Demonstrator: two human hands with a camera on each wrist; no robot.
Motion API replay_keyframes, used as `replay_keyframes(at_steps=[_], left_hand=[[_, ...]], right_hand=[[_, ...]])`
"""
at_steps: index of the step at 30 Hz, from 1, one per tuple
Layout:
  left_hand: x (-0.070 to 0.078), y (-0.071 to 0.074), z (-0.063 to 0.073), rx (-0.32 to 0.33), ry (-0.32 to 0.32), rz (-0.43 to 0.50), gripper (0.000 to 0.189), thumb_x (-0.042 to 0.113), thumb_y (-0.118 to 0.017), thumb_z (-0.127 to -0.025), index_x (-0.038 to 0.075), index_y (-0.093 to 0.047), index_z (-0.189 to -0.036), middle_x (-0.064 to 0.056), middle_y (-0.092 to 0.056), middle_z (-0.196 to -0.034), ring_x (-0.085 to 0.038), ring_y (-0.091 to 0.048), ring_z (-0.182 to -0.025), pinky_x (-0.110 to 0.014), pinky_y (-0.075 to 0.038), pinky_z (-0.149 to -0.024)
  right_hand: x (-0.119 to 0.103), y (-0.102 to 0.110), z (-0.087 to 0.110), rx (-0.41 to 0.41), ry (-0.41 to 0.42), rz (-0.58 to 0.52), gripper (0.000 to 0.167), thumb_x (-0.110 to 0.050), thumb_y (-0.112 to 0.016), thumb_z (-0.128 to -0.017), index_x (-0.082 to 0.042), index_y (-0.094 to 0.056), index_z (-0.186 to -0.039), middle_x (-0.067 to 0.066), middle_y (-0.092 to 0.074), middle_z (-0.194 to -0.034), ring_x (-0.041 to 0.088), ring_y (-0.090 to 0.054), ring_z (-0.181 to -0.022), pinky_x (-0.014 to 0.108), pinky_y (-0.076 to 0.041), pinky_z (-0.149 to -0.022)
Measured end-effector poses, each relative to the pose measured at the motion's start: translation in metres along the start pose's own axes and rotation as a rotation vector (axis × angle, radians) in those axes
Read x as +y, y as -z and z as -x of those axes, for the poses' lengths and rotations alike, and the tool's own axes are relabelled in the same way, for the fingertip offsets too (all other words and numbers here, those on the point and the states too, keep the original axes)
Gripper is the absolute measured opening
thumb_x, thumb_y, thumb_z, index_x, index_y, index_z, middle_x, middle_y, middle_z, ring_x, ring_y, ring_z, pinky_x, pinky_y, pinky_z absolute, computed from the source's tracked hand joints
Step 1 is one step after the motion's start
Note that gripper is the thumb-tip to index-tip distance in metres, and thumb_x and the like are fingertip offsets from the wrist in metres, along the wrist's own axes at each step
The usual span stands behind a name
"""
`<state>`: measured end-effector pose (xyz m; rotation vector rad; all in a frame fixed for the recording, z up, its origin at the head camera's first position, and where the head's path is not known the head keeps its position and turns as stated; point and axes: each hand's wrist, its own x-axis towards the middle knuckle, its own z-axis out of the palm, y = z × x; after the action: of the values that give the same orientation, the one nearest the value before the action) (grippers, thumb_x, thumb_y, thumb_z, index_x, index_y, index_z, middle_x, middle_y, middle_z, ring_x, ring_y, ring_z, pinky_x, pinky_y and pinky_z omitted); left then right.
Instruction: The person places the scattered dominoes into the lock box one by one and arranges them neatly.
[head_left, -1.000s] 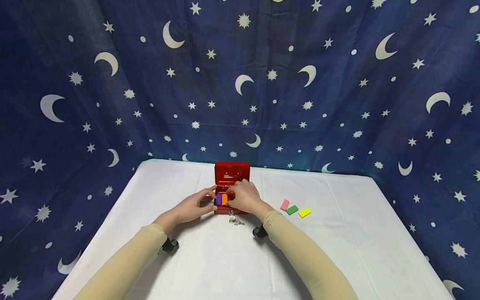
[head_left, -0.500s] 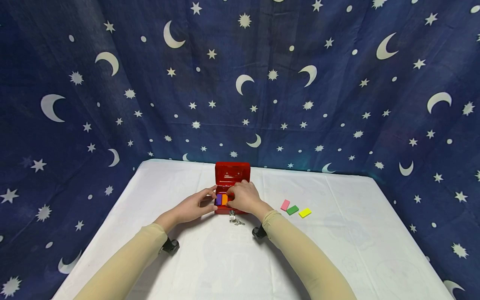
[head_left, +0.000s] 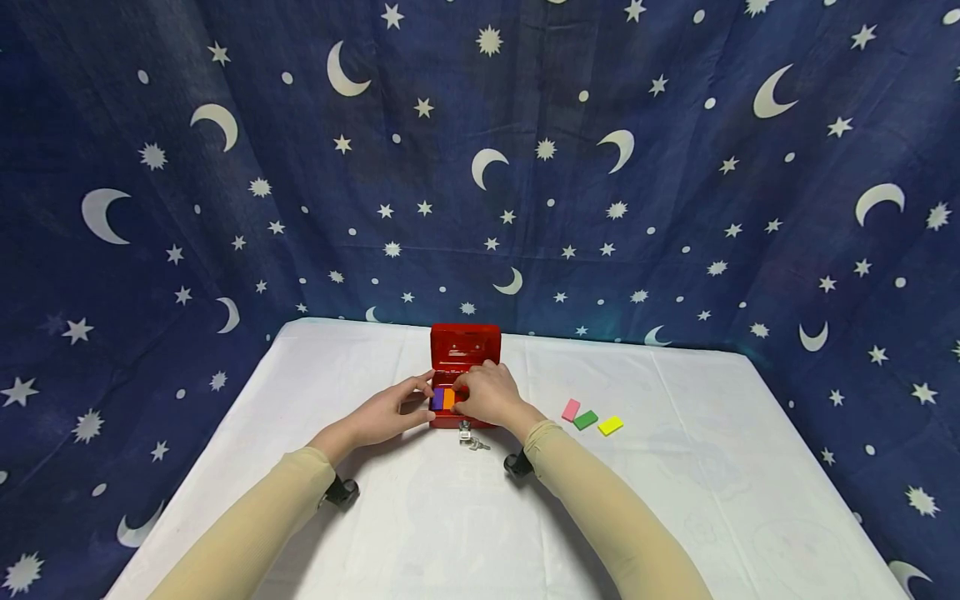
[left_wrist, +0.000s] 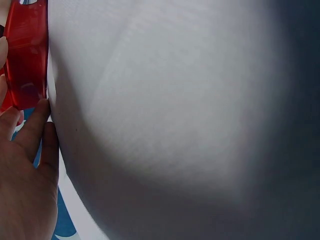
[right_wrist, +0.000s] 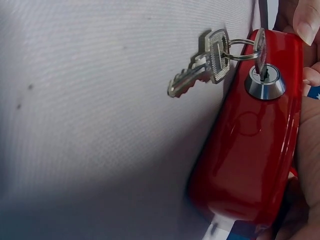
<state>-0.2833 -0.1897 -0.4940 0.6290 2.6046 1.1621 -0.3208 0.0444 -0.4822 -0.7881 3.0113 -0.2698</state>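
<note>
A red metal cash box [head_left: 465, 343] stands with its lid raised at the back middle of the table in the head view. My left hand [head_left: 382, 412] holds the box's left end, thumb at the front corner and fingers farther back. Inside, a purple block [head_left: 438, 399] lies beside an orange block [head_left: 448, 399]. My right hand [head_left: 491, 393] reaches into the box and pinches the orange block between thumb and finger, covering the box's right half. The right wrist view shows one key in the front lock [right_wrist: 265, 82] and a second key [right_wrist: 197, 67] hanging by a ring.
To the right of the box lie a pink block [head_left: 571, 409], a green block [head_left: 585, 420] and a yellow block [head_left: 611, 426]. A white cloth [head_left: 420, 525] covers the table. Behind hangs a dark blue curtain [head_left: 435, 150] with moons and stars.
</note>
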Motion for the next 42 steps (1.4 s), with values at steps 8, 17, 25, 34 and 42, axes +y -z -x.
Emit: replay_keyframes(at_steps=[8,17,25,34,42], left_hand=[[0.0,0.001,0.0,0.001,0.0,-0.005,0.033,0.036,-0.071,-0.098,0.021,-0.056,-0.123,0.009,-0.03,-0.165,-0.022,-0.047,-0.141,-0.056,-0.03,-0.118],[0.001,-0.001,0.0,0.0,0.004,0.003,0.031,0.037,-0.07,-0.098,0.022,-0.056,-0.121,0.008,-0.03,-0.166,-0.023,-0.046,-0.142,-0.057,-0.029,-0.118],[0.0,-0.001,0.0,0.001,0.008,0.0,0.032,0.04,-0.071,-0.097,0.022,-0.056,-0.121,0.009,-0.03,-0.166,-0.023,-0.047,-0.142,-0.058,-0.029,-0.118],[0.0,0.0,-0.003,-0.004,-0.002,-0.013,0.038,0.046,-0.071,-0.095,0.022,-0.057,-0.121,0.008,-0.03,-0.166,-0.024,-0.046,-0.142,-0.06,-0.028,-0.117],[0.0,0.0,-0.004,0.007,0.03,-0.045,0.034,0.044,-0.073,-0.094,0.025,-0.057,-0.119,0.011,-0.029,-0.166,-0.023,-0.044,-0.143,-0.06,-0.029,-0.117]], right_hand=[[-0.001,0.001,0.001,-0.006,-0.011,-0.017,0.041,-0.045,-0.082,-0.083,-0.025,-0.077,-0.12,-0.004,-0.073,-0.115,0.017,-0.05,-0.096,0.038,-0.042,-0.09],[-0.001,-0.001,0.001,0.002,-0.012,-0.011,0.041,-0.045,-0.081,-0.084,-0.026,-0.077,-0.12,-0.005,-0.074,-0.114,0.017,-0.05,-0.095,0.036,-0.041,-0.088],[-0.001,-0.001,0.001,0.003,-0.021,-0.031,0.041,-0.043,-0.082,-0.084,-0.025,-0.077,-0.12,-0.005,-0.074,-0.114,0.017,-0.05,-0.096,0.038,-0.041,-0.09],[0.005,0.003,0.006,0.049,-0.011,-0.081,0.042,-0.044,-0.08,-0.084,-0.025,-0.076,-0.122,-0.004,-0.073,-0.116,0.016,-0.05,-0.096,0.037,-0.042,-0.089],[0.015,0.015,0.029,0.093,0.011,-0.114,0.043,-0.046,-0.08,-0.085,-0.026,-0.076,-0.122,-0.005,-0.072,-0.112,0.015,-0.05,-0.096,0.037,-0.042,-0.086]])
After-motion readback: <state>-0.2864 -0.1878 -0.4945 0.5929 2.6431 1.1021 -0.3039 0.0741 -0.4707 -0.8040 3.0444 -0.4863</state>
